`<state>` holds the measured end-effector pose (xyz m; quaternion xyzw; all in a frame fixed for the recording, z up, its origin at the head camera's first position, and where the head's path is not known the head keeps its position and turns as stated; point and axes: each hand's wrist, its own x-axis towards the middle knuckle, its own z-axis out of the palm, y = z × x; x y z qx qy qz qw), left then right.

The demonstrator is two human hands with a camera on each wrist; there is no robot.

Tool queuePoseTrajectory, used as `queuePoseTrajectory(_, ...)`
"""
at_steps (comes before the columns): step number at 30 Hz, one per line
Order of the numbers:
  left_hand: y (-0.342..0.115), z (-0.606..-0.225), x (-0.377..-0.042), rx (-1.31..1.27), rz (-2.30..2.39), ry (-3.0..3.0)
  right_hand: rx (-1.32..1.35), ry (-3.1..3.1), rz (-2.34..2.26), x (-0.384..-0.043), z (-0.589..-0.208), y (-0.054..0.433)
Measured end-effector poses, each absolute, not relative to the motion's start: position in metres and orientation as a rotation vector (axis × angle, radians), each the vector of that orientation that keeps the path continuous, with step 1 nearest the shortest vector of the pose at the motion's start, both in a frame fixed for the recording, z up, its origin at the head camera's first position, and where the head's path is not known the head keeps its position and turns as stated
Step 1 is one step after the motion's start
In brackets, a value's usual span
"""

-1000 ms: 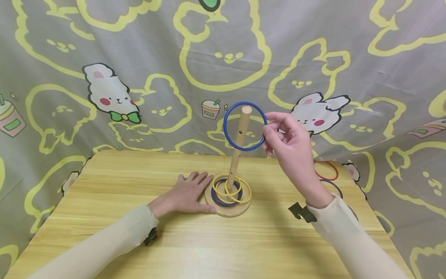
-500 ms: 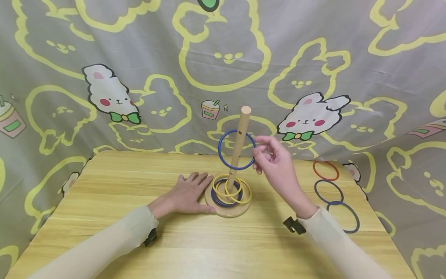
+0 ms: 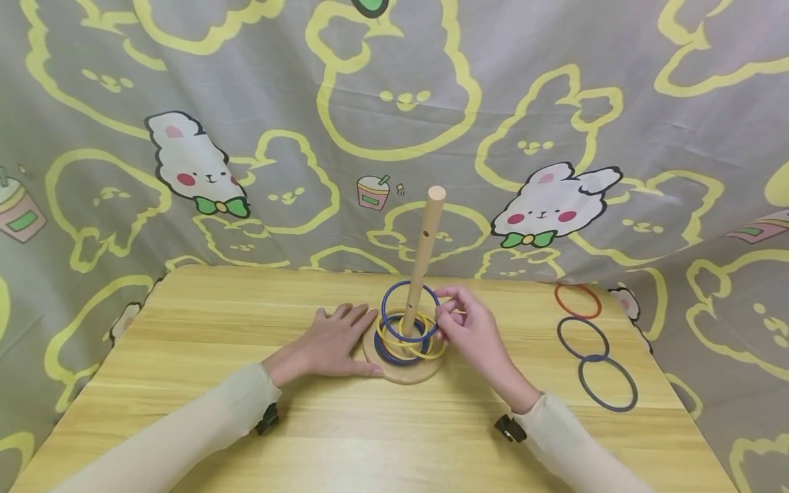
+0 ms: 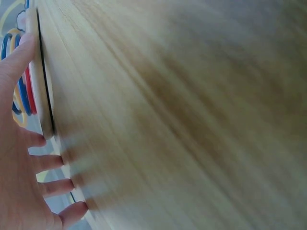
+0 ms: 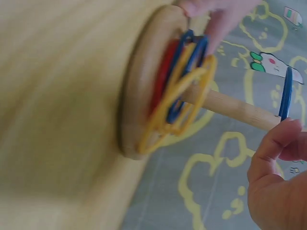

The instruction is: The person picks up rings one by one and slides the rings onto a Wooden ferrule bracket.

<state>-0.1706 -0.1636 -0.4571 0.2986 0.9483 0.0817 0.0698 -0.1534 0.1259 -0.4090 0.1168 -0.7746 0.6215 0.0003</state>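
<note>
My right hand (image 3: 471,332) pinches a blue ring (image 5: 286,93) at its right edge. This ring encircles the wooden peg (image 3: 429,216) low down, just above the rings at the foot. On the round base (image 3: 407,375) lie yellow rings (image 5: 211,72), blue rings (image 5: 201,50) and a red ring (image 5: 165,72), stacked unevenly around the peg. My left hand (image 3: 329,342) lies with fingers spread at the left side of the base. In the left wrist view, the left thumb (image 4: 21,57) reaches over the base's edge.
On the right of the wooden table (image 3: 246,424) lie a red ring (image 3: 577,301) near the back edge, a blue ring (image 3: 582,337) and a dark ring (image 3: 607,383) that overlap slightly. A grey patterned curtain (image 3: 277,82) hangs behind the table.
My right hand has lowered the blue ring along the peg, from around its top to just above the stacked rings. The left hand has stayed still at the base.
</note>
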Motion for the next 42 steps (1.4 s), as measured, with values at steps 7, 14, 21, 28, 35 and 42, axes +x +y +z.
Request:
queuePoseTrajectory(7,-0.163,-0.456,-0.171,0.893,0.261,2.841,0.292,-2.556,1.913,-0.15,-0.433,0.127)
queuePoseTrajectory(14,-0.164,-0.458,-0.172,0.901,0.249,2.848,0.309,-2.616,1.876,-0.148,-0.449,0.127)
queuePoseTrajectory(21,-0.165,-0.459,-0.172,0.901,0.268,2.843,0.35,-2.69,1.797,-0.147,-0.456,0.129)
queuePoseTrajectory(28,-0.165,-0.457,-0.172,0.907,0.265,2.844,0.382,-2.76,1.56,-0.147,-0.455,0.133)
queuePoseTrajectory(35,-0.164,-0.458,-0.171,0.908,0.264,2.843,0.351,-2.744,1.549,-0.141,-0.447,0.148)
queuePoseTrajectory(42,-0.165,-0.459,-0.171,0.904,0.27,2.847,0.325,-2.668,1.537,-0.134,-0.442,0.177)
